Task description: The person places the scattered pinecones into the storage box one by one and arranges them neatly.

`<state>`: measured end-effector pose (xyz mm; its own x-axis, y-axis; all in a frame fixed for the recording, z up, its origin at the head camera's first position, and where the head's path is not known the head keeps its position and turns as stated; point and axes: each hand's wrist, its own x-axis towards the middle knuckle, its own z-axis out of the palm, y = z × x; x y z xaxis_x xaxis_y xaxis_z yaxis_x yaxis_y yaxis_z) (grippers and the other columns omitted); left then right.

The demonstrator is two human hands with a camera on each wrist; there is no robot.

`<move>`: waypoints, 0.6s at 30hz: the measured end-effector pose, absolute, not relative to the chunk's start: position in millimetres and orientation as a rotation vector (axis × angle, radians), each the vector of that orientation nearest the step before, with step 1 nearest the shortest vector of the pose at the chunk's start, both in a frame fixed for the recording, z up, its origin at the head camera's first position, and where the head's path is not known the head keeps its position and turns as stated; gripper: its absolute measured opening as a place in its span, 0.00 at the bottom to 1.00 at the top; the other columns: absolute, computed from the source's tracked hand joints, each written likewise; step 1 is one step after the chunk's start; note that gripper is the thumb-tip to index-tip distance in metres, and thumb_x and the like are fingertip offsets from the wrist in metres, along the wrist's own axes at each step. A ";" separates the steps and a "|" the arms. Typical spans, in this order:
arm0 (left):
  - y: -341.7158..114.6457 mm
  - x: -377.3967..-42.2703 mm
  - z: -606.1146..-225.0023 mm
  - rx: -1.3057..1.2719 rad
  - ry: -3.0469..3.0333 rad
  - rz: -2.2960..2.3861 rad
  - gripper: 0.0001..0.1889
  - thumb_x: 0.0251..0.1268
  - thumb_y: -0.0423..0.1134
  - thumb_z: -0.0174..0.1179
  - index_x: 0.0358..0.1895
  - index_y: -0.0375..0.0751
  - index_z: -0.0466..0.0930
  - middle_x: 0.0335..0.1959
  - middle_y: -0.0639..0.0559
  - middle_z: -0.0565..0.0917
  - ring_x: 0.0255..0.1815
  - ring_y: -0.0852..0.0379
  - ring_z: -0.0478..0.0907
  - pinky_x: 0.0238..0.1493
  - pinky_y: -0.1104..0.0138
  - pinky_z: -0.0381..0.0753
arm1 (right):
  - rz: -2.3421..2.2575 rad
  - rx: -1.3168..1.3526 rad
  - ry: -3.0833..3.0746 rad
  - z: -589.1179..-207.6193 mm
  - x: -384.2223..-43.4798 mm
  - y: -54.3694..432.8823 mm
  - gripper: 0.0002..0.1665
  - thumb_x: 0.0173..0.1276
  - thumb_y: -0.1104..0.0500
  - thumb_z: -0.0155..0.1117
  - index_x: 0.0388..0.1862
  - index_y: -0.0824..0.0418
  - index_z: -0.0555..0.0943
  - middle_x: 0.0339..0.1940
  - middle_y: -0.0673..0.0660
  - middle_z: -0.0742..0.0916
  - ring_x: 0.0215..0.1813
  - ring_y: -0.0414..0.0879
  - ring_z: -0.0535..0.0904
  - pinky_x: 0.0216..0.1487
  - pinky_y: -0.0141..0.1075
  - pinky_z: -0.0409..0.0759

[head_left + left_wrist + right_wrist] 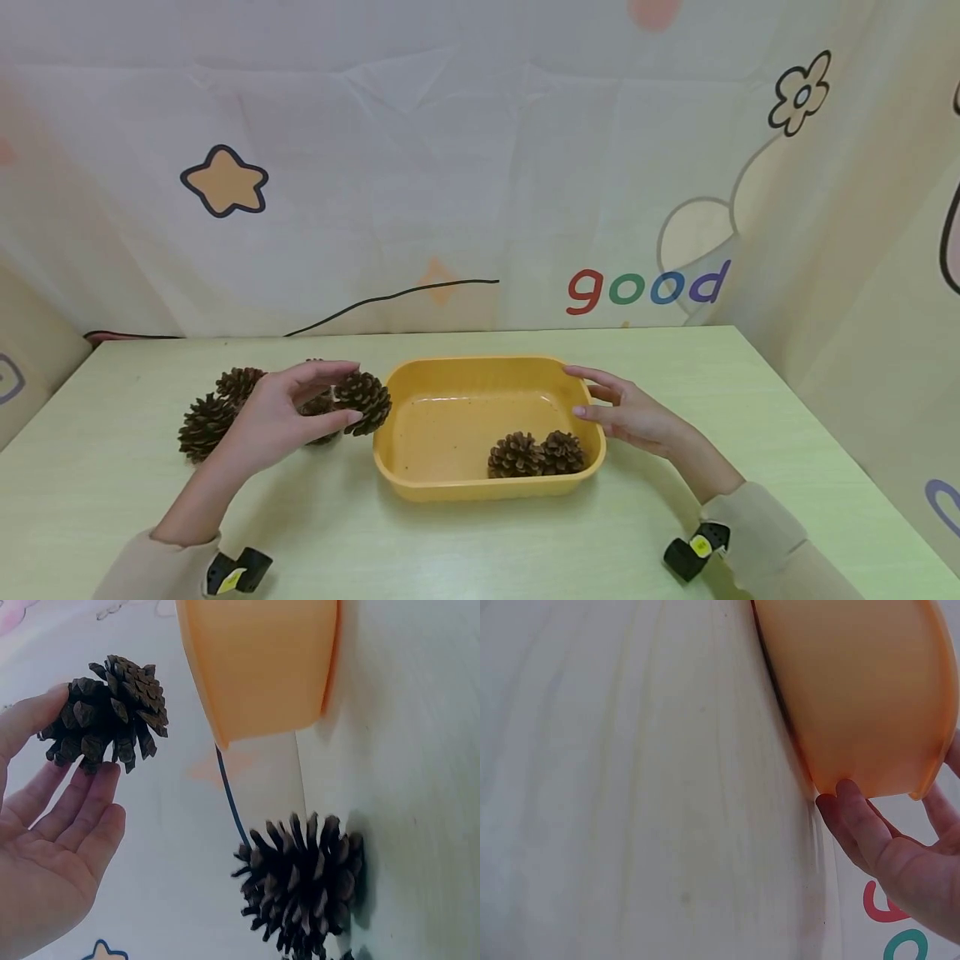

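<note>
My left hand pinches a brown pine cone between thumb and fingertips, just beside the left rim of a yellow plastic basin. In the left wrist view this pine cone is raised off the table, its scales spread. At the basin's right end my right hand holds the rim, thumb over the edge and fingers against the outer wall, as the right wrist view also shows. Two pine cones, one touching the other, lie inside the basin at its front right.
Left of the basin, more pine cones stand on the pale wooden table: a large one, one behind it, and another partly hidden by my left hand. A printed cloth hangs along the table's back edge.
</note>
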<state>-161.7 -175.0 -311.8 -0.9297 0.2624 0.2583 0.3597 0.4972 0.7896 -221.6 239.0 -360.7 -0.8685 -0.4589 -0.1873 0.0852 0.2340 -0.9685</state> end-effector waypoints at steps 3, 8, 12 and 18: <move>-169.8 -159.9 -312.1 -0.566 -2.608 -1.451 0.26 0.51 0.42 0.67 0.56 0.42 0.74 0.53 0.47 0.78 0.56 0.48 0.73 0.58 0.58 0.72 | -1.674 -0.344 2.074 -360.7 -221.8 238.6 0.40 0.63 0.58 0.61 0.71 0.58 0.55 0.70 0.70 0.56 0.59 0.58 0.70 0.53 0.43 0.77; -159.6 -158.5 -314.3 -0.611 -2.574 -1.458 0.25 0.50 0.41 0.68 0.54 0.42 0.76 0.52 0.49 0.79 0.55 0.51 0.74 0.58 0.62 0.71 | -1.671 -0.341 2.075 -360.7 -221.7 238.6 0.40 0.63 0.57 0.61 0.71 0.58 0.55 0.69 0.70 0.56 0.59 0.59 0.70 0.54 0.44 0.76; -152.1 -157.2 -316.0 -0.634 -2.570 -1.449 0.25 0.49 0.41 0.69 0.54 0.41 0.76 0.51 0.50 0.79 0.54 0.52 0.74 0.58 0.60 0.71 | -1.667 -0.333 2.080 -360.8 -222.0 238.8 0.40 0.63 0.57 0.61 0.71 0.57 0.55 0.70 0.70 0.56 0.60 0.59 0.69 0.54 0.44 0.76; -143.5 -157.4 -318.5 -0.644 -2.549 -1.463 0.25 0.46 0.38 0.70 0.52 0.40 0.77 0.49 0.51 0.80 0.52 0.53 0.76 0.58 0.63 0.71 | -1.667 -0.337 2.082 -360.8 -221.5 239.1 0.40 0.63 0.57 0.61 0.71 0.57 0.55 0.70 0.70 0.55 0.59 0.59 0.70 0.53 0.44 0.76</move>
